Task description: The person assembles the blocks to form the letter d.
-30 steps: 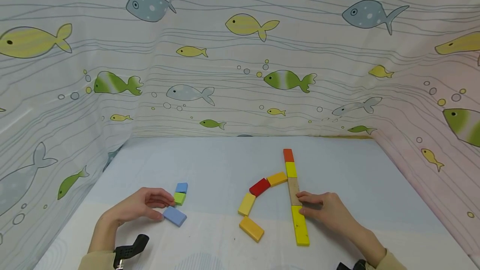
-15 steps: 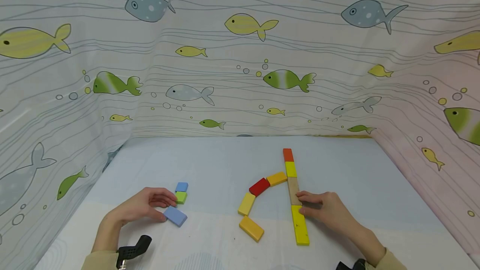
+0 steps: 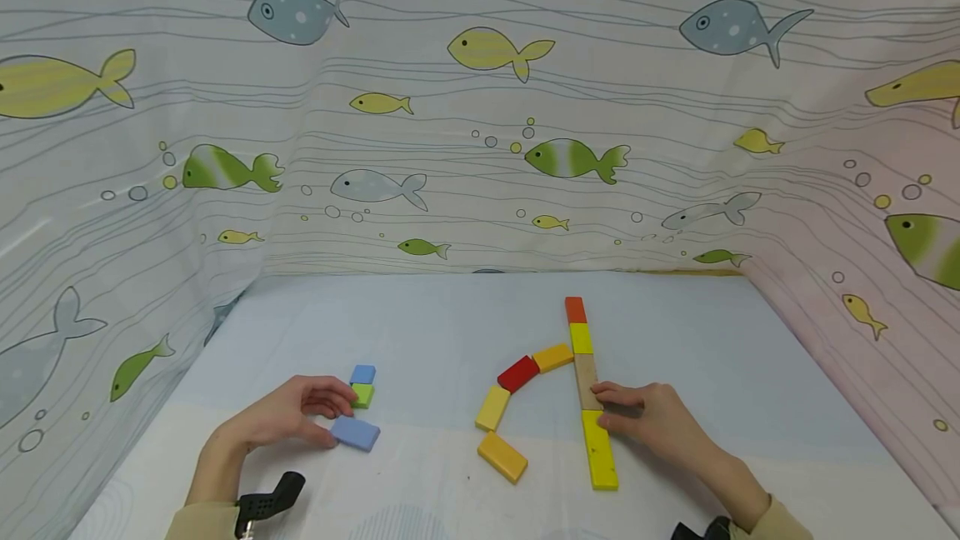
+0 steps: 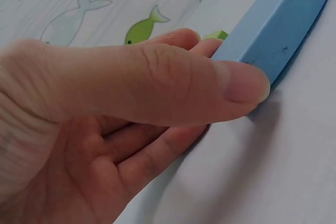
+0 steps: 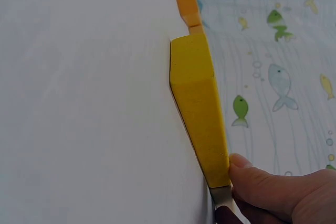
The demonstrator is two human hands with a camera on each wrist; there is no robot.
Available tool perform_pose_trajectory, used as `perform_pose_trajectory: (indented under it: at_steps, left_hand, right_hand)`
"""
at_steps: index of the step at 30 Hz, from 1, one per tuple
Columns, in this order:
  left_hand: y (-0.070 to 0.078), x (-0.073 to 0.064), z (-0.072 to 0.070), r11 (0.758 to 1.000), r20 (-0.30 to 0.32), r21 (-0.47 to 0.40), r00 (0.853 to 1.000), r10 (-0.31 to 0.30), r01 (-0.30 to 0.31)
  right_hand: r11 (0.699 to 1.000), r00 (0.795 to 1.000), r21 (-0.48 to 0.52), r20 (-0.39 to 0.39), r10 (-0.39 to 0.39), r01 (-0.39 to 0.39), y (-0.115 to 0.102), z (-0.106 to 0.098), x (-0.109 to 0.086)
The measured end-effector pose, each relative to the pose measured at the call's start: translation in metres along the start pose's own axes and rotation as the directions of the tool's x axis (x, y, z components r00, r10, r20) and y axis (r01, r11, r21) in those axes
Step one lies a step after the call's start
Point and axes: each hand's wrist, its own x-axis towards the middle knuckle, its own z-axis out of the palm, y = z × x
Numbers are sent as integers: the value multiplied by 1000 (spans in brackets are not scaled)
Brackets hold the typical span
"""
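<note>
My left hand (image 3: 281,415) pinches the end of a blue block (image 3: 356,433) between thumb and fingers. In the left wrist view the thumb lies along the side of that blue block (image 4: 278,22), with fingertips behind it. A green block (image 3: 363,396) sits just past the fingers, touching a smaller blue block (image 3: 363,374). My right hand (image 3: 648,419) rests its fingertips on a straight row, at the joint between a plain wooden block (image 3: 585,377) and a long yellow block (image 3: 599,457). The right wrist view shows the thumb against the yellow block (image 5: 197,114).
Above the wooden block, a yellow block (image 3: 581,338) and an orange-red block (image 3: 574,309) continue the row. A curve runs off it: an orange block (image 3: 552,357), red block (image 3: 518,374), pale yellow block (image 3: 492,408) and another orange block (image 3: 502,457). Fish-printed curtains surround the white table (image 3: 420,315).
My left hand has shifted slightly right, and the blue block has turned to lie flatter across the view and moved a little right. The green block has also shifted slightly right. The right hand stays put.
</note>
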Motion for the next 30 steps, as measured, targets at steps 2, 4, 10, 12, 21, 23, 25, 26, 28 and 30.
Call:
perform_pose_trajectory:
  at_steps: [2,4,10,12,21,23,25,26,28,30]
  left_hand:
    - [0,0,0,1000,2,1,1000,-1,1]
    - [0,0,0,1000,6,-5,1000,4,-4]
    - [0,2,1,1000,9,3,1000,10,-10]
    - [0,3,2,1000,11,5,1000,17,-17]
    - [8,17,15,998,38,15,997,60,-61]
    - [12,19,18,998,36,26,997,61,-62]
    - [17,21,21,997,34,31,997,65,-66]
    - [19,23,24,997,35,31,997,70,-71]
    - [24,27,29,995,41,35,995,88,-90]
    - [29,32,35,993,53,27,992,114,-115]
  right_hand:
    - [1000,1000,0,0,0,0,0,0,0]
    - [1000,1000,1,1,3,-3,1,0,0]
    - [1000,1000,4,-2,17,-17,0,0,1]
    - [1000,1000,7,-3,23,-23,0,0,1]
    - [1000,1000,23,-1,13,-13,0,0,0]
    - [1000,1000,28,1,9,-9,0,-1,0]
    - [999,1000,34,3,6,-6,1,-1,0]
    - [999,1000,35,4,5,-5,1,-1,0]
    - [999,1000,34,5,6,-6,1,-1,0]
    - [999,1000,34,4,9,-9,1,-1,0]
